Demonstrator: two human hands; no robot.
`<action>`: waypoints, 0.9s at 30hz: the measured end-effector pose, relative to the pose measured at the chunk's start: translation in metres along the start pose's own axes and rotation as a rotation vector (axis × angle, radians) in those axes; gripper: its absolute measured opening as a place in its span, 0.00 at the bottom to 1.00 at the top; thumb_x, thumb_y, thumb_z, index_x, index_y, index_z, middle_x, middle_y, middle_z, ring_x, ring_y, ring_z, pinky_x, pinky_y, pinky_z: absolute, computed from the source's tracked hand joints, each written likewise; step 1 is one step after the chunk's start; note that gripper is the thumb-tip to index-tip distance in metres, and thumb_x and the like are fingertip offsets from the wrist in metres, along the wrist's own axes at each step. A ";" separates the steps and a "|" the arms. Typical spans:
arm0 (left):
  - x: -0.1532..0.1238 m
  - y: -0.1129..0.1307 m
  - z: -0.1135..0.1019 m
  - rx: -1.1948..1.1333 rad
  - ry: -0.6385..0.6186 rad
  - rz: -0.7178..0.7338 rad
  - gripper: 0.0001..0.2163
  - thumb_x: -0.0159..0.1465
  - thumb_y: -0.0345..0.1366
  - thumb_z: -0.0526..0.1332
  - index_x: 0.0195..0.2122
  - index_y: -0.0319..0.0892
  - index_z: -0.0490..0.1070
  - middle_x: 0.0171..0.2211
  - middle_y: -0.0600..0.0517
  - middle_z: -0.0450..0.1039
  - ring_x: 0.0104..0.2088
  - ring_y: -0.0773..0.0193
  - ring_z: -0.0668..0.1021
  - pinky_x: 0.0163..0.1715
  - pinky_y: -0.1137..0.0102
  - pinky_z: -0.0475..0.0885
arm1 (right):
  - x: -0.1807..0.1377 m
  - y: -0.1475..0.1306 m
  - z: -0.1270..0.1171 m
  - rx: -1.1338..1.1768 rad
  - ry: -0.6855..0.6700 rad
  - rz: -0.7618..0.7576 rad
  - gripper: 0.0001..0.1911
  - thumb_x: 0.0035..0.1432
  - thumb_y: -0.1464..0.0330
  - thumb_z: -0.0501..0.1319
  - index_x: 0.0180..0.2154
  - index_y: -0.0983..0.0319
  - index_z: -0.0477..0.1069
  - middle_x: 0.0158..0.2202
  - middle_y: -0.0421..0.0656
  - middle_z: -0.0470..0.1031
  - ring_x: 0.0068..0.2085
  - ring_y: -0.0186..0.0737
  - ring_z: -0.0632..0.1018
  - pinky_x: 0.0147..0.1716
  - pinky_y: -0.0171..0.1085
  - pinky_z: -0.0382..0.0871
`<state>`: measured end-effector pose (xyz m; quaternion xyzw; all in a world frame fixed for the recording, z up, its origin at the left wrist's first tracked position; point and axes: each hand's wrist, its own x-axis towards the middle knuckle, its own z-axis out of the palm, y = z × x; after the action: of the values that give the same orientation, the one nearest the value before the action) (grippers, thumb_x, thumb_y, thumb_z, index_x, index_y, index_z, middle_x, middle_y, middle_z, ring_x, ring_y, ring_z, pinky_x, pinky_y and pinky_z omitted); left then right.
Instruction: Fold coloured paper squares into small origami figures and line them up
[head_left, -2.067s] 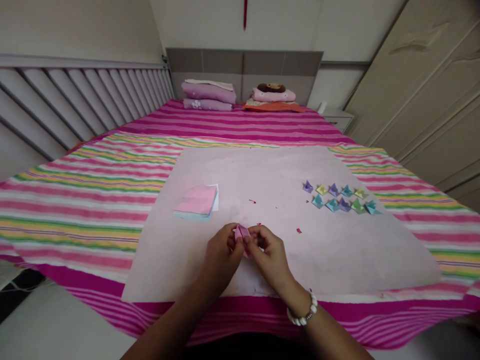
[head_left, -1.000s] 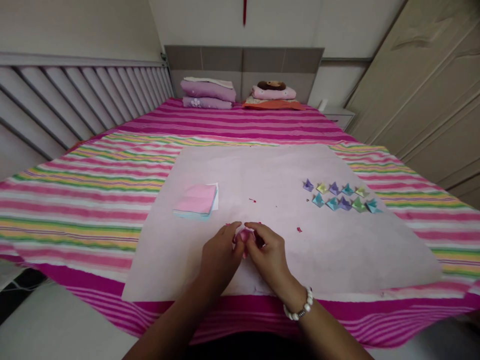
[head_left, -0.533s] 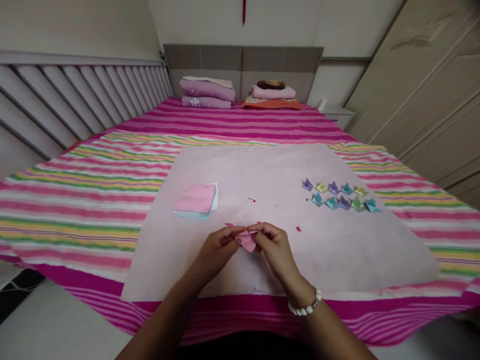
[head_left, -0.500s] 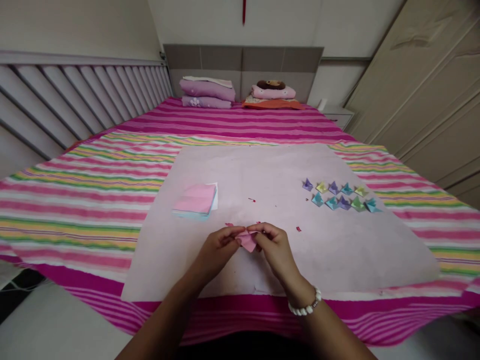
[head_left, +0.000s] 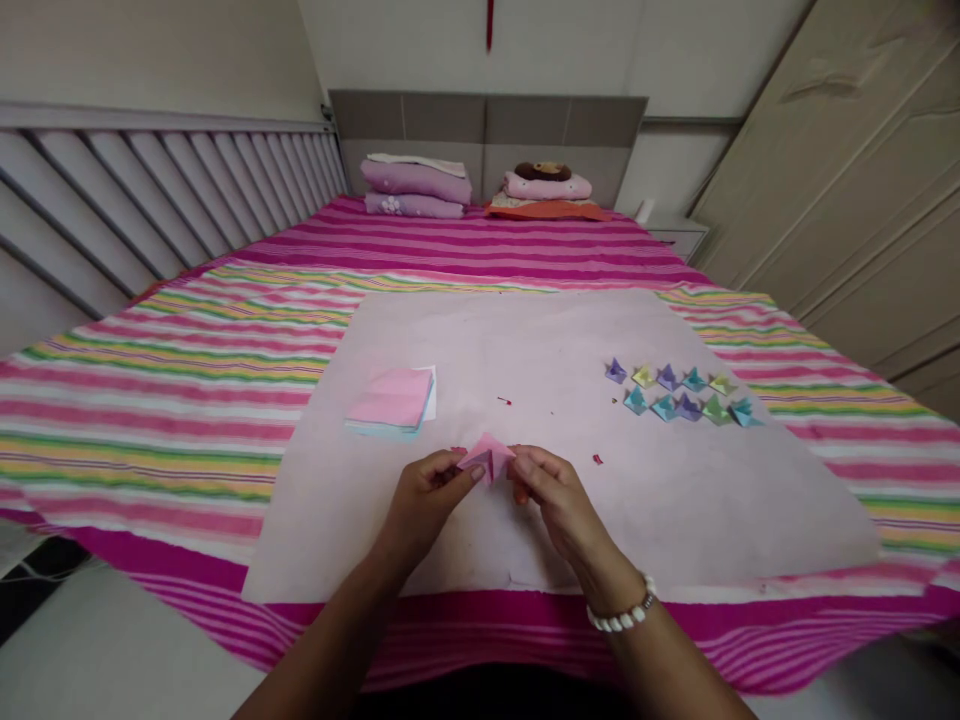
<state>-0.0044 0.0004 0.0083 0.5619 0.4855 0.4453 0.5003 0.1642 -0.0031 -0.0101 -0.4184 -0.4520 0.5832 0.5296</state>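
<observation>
A small folded pink origami paper [head_left: 489, 455] is held up between my two hands, over the white sheet [head_left: 465, 340] on the bed. Its left part is pinched between the thumb and fingers of my left hand [head_left: 427, 500]. My right hand [head_left: 553, 497], with a white bead bracelet [head_left: 622, 618] at the wrist, grips its right corner by the fingertips. To the left lies a stack of square coloured papers [head_left: 391, 398], pink on top. Several finished paper pieces [head_left: 687, 405] in purple, yellow, blue and green stand in two rows at the right.
On the sheet lie a small red-headed pin [head_left: 505, 401] and a little red scrap [head_left: 598, 459]. Striped bedding [head_left: 165, 390] surrounds the sheet. Folded purple bedding [head_left: 416, 180] and a pink pile [head_left: 547, 185] rest by the headboard [head_left: 442, 120]. A slatted rail [head_left: 187, 190] runs along the left.
The pink paper has been turned and spread, its point now facing up with a crease showing down the middle. My right hand has shifted its grip to the right corner.
</observation>
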 end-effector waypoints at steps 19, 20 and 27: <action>0.004 0.005 0.006 -0.202 -0.036 -0.098 0.12 0.57 0.44 0.65 0.25 0.40 0.74 0.22 0.55 0.71 0.26 0.66 0.72 0.30 0.70 0.67 | -0.010 0.009 0.015 -0.142 -0.104 0.058 0.19 0.47 0.54 0.68 0.21 0.62 0.70 0.16 0.35 0.66 0.19 0.29 0.64 0.20 0.31 0.56; 0.004 0.005 0.007 -0.199 -0.039 -0.090 0.12 0.57 0.44 0.64 0.24 0.40 0.73 0.21 0.56 0.70 0.25 0.66 0.71 0.30 0.71 0.67 | -0.011 0.009 0.016 -0.137 -0.100 0.063 0.19 0.47 0.54 0.68 0.20 0.62 0.70 0.17 0.36 0.67 0.19 0.29 0.64 0.20 0.31 0.56; 0.004 -0.002 0.003 -0.209 -0.003 -0.027 0.19 0.53 0.38 0.68 0.45 0.41 0.69 0.37 0.51 0.74 0.35 0.63 0.76 0.36 0.67 0.71 | -0.008 0.013 0.013 -0.131 -0.032 0.026 0.19 0.48 0.55 0.68 0.20 0.62 0.68 0.16 0.35 0.65 0.19 0.29 0.63 0.20 0.31 0.55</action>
<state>-0.0013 0.0036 0.0061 0.5006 0.4431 0.4860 0.5629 0.1493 -0.0126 -0.0196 -0.4484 -0.4921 0.5661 0.4862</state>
